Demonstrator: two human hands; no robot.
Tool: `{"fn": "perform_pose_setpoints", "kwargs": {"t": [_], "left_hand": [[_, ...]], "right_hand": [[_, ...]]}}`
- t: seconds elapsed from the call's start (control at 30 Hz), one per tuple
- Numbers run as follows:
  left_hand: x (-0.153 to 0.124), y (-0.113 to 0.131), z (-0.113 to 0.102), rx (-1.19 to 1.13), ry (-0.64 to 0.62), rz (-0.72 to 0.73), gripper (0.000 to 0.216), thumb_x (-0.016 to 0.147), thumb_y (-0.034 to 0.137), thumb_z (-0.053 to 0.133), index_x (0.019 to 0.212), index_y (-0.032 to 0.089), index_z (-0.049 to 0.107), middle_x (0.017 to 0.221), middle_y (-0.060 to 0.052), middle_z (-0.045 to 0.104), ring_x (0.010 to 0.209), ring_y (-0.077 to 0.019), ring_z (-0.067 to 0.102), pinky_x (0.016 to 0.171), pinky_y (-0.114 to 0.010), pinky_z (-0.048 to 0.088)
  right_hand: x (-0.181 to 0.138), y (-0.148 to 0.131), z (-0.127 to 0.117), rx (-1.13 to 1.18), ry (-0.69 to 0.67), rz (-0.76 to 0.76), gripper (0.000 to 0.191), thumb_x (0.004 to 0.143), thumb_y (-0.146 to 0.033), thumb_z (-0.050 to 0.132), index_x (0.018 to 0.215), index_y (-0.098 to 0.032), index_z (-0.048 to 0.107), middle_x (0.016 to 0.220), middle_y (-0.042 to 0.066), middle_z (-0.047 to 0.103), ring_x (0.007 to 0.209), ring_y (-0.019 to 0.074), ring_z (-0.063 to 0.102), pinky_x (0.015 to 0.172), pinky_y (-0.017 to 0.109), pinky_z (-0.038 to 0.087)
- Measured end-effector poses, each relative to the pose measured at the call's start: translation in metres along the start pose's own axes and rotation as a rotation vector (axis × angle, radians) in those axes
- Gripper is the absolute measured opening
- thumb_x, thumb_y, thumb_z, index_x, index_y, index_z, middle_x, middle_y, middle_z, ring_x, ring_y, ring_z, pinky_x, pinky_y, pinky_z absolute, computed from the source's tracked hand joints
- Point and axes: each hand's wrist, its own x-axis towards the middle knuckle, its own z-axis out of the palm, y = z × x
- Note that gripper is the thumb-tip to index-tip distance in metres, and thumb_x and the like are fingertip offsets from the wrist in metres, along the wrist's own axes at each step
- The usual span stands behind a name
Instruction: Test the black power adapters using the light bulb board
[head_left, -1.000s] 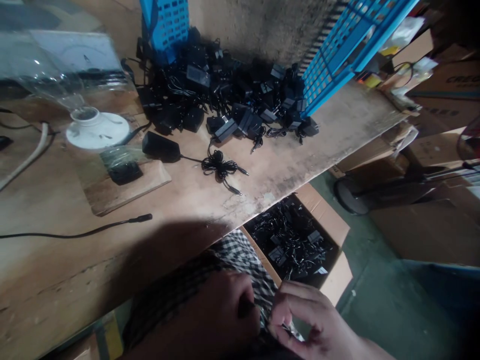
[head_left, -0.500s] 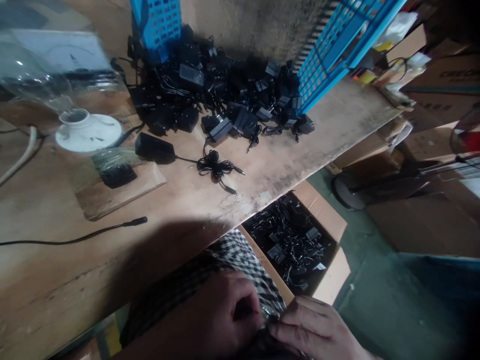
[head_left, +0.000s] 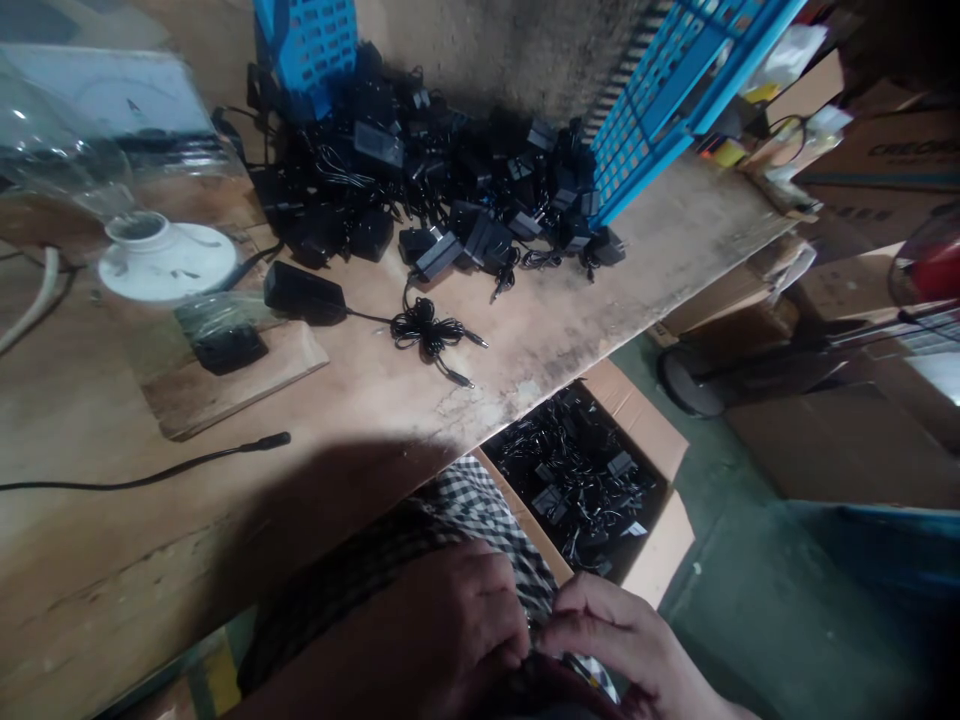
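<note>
Worn and stained, the table (head_left: 525,320) bears a heap of black adapters (head_left: 379,147) at a blue basket (head_left: 649,150), plus a single adapter (head_left: 304,293) with a bundled cord (head_left: 426,330). Below its edge, above checked cloth (head_left: 469,485) and near an open cardboard box (head_left: 664,548), I see my left hand (head_left: 472,605) curled and my right hand (head_left: 615,632) with fingers bent towards it. Some small object (head_left: 531,628) seems to sit between their fingertips, too dark to identify; I can't tell how either grips. I judge this close two-handed fingerwork; the next move calls for fine, steady control.
</note>
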Motion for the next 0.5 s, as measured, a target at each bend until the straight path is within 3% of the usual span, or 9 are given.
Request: {"fn": "perform_pose_setpoints", "kwargs": {"t": [0.1, 0.23, 0.33, 0.5], "left_hand": [[0.001, 0.003, -0.005, 0.085, -0.083, 0.027, 0.016, 0.091, 0.005, 0.063, 0.085, 0.017, 0.054, 0.094, 0.000, 0.058, 0.091, -0.0151, 0.055, 0.081, -0.025, 0.038], [-0.004, 0.002, -0.009, -0.003, -0.125, 0.005, 0.019, 0.089, 0.002, 0.064, 0.092, 0.018, 0.056, 0.101, 0.001, 0.059, 0.098, -0.0137, 0.054, 0.088, -0.021, 0.038], [-0.010, -0.006, -0.006, -0.093, -0.083, 0.049, 0.022, 0.089, 0.001, 0.061, 0.096, 0.021, 0.056, 0.105, 0.003, 0.059, 0.102, -0.0130, 0.053, 0.096, -0.019, 0.036], [-0.012, -0.015, -0.002, -0.147, -0.003, 0.079, 0.021, 0.092, 0.002, 0.055, 0.100, 0.022, 0.055, 0.106, 0.003, 0.059, 0.102, -0.0129, 0.052, 0.098, -0.022, 0.036]], "right_hand": [[0.003, -0.001, 0.000, 0.063, -0.010, 0.033, 0.012, 0.090, -0.033, 0.067, 0.094, -0.023, 0.071, 0.080, 0.004, 0.064, 0.066, 0.0143, 0.061, 0.057, 0.024, 0.048], [0.010, -0.008, -0.004, 0.068, -0.039, 0.053, 0.011, 0.090, -0.032, 0.067, 0.092, -0.022, 0.072, 0.079, 0.004, 0.065, 0.070, 0.0150, 0.061, 0.059, 0.024, 0.048], [0.013, -0.015, -0.007, -0.018, -0.079, 0.045, 0.007, 0.090, -0.023, 0.066, 0.095, -0.021, 0.071, 0.082, 0.005, 0.066, 0.073, 0.0148, 0.062, 0.062, 0.024, 0.048], [0.018, -0.019, -0.003, 0.028, -0.003, -0.016, 0.004, 0.091, -0.022, 0.066, 0.089, -0.021, 0.070, 0.077, 0.002, 0.065, 0.069, 0.0124, 0.061, 0.060, 0.021, 0.047]]}}
